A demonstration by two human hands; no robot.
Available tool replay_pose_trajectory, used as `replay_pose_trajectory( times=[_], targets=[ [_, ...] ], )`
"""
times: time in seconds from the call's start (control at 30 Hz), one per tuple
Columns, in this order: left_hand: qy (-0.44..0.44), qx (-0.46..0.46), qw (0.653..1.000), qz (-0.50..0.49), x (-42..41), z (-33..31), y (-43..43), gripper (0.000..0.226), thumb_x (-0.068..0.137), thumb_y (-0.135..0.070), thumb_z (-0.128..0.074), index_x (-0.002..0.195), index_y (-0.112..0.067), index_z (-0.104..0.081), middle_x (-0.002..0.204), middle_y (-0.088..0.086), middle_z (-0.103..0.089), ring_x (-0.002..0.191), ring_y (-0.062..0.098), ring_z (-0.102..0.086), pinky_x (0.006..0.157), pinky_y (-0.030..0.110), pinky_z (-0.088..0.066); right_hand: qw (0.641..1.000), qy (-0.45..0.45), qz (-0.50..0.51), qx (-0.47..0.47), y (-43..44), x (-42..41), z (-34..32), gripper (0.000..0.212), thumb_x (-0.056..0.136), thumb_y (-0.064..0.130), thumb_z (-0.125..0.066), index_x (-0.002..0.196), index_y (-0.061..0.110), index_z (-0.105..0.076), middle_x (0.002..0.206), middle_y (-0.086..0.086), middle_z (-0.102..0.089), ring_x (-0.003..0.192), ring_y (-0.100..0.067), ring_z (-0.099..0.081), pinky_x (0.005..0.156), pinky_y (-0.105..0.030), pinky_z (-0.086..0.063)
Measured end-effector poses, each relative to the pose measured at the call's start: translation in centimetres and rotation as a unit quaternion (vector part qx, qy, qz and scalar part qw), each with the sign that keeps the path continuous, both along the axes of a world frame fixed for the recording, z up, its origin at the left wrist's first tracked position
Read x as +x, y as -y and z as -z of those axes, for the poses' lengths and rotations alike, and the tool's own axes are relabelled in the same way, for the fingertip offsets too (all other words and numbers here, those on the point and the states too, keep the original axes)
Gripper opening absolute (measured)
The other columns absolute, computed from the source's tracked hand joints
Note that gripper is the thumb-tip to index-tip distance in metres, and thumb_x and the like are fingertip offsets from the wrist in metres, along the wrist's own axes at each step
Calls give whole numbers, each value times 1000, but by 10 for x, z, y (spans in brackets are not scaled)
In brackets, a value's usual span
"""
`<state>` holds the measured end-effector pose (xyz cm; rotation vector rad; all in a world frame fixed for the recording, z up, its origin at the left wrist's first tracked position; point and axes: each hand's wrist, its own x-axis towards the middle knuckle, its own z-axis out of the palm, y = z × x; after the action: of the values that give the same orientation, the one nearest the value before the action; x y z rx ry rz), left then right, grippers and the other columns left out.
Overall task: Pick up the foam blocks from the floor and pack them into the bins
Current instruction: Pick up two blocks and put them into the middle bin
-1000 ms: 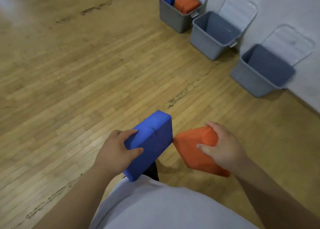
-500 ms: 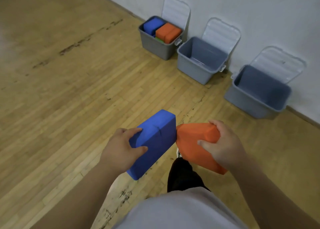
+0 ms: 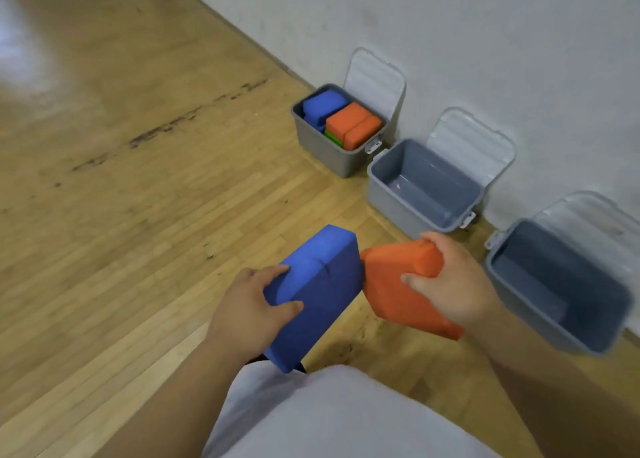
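Blocks aloft over the floor [image 3: 138, 215]: left hand [image 3: 249, 305] grips the blue block [image 3: 325, 284], right hand [image 3: 450, 284] grips the orange block [image 3: 391, 284]. Along the wall [image 3: 485, 42] the far bin [image 3: 322, 149] looks full; middle bin [image 3: 391, 201] and near bin [image 3: 519, 305] show nothing inside.

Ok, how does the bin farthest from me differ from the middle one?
The farthest bin is packed with blue blocks, orange blocks and a green block; the middle bin holds nothing. The farthest bin looks plain grey, the middle bin bluer. Both stand along the wall with lids tipped open.
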<state>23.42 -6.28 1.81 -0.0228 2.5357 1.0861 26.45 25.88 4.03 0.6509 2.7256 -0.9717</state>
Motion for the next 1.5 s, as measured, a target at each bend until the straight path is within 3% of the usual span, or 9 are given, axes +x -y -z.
replay_pose_trajectory(
  times=[0.47, 0.6, 0.8, 0.97, 1.1, 1.2, 1.3, 1.4, 1.5],
  targets=[
    [-12, -11, 982, 189, -364, 7, -109, 68, 81, -44, -80, 143, -43, -51, 124, -13, -45, 108, 7, -52, 88, 27, -40, 970, 2, 242, -11, -67, -203, 23, 77, 78, 42, -83, 144, 37, -44, 139, 5, -51, 108, -12, -46, 99, -38, -43],
    [-25, -39, 965, 258, -446, 10, -166, 69, 82, -46, -78, 144, -43, -49, 125, -12, -43, 109, 11, -52, 87, 31, -45, 946, 3, 323, -21, -100, -229, 30, 79, 78, 43, -83, 145, 38, -42, 142, 4, -48, 117, -16, -50, 101, -40, -43],
    [-1, -34, 962, 271, -519, 43, -266, 66, 83, -44, -78, 143, -43, -49, 131, -12, -43, 113, 10, -47, 94, 33, -45, 926, 26, 375, -10, -186, -286, 57, 74, 80, 44, -80, 143, 36, -41, 136, 5, -50, 106, -12, -46, 96, -41, -45],
    [28, -60, 967, 247, -562, 83, -346, 71, 86, -44, -76, 148, -44, -42, 135, -8, -41, 113, 12, -47, 92, 34, -46, 925, 61, 374, -11, -283, -355, 96, 72, 77, 41, -76, 140, 32, -42, 132, -1, -50, 113, -25, -53, 99, -50, -49],
    [48, -96, 967, 229, -593, 110, -411, 76, 90, -47, -71, 154, -47, -31, 126, -11, -35, 116, 14, -47, 96, 34, -46, 929, 175, 327, 1, -373, -405, 136, 78, 67, 50, -74, 136, 28, -44, 122, -2, -54, 112, -30, -55, 97, -49, -49],
    [84, -110, 962, 235, -620, 146, -458, 73, 90, -47, -70, 152, -52, -31, 120, -8, -37, 110, 16, -51, 96, 38, -47, 921, 263, 286, -22, -431, -433, 182, 86, 62, 60, -65, 139, 34, -38, 122, -5, -54, 108, -32, -56, 90, -49, -52],
    [113, -120, 947, 276, -649, 209, -507, 70, 93, -45, -66, 154, -51, -31, 119, -2, -38, 106, 20, -52, 94, 36, -45, 906, 320, 269, -61, -470, -460, 239, 85, 81, 48, -66, 153, 29, -24, 130, -11, -51, 115, -35, -53, 94, -49, -50],
    [128, -156, 919, 338, -679, 299, -562, 70, 96, -51, -57, 157, -50, -22, 126, 3, -43, 115, 24, -48, 99, 36, -41, 888, 335, 301, -94, -498, -476, 317, 88, 82, 45, -62, 157, 33, -17, 126, -12, -54, 101, -33, -61, 86, -49, -56],
    [112, -206, 888, 396, -697, 407, -619, 69, 97, -61, -45, 157, -51, -13, 133, 9, -51, 121, 32, -51, 105, 47, -43, 872, 336, 342, -98, -513, -485, 413, 87, 78, 46, -61, 154, 39, -19, 139, -18, -46, 111, -41, -59, 93, -54, -54]
  ],
)
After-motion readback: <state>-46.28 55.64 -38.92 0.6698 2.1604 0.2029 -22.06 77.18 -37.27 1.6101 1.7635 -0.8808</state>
